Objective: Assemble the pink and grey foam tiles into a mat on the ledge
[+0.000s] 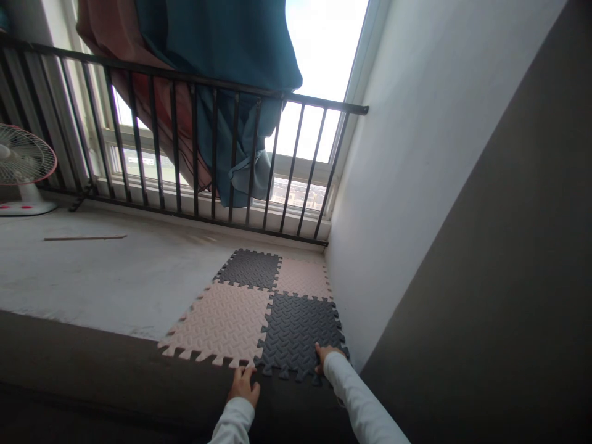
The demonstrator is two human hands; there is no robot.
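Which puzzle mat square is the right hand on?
The near dark square, beside the wall: the right hand is on its front corner. The far dark square is nearer the railing; the other two squares are pink.

- No text, label, brand, number or sign can be read.
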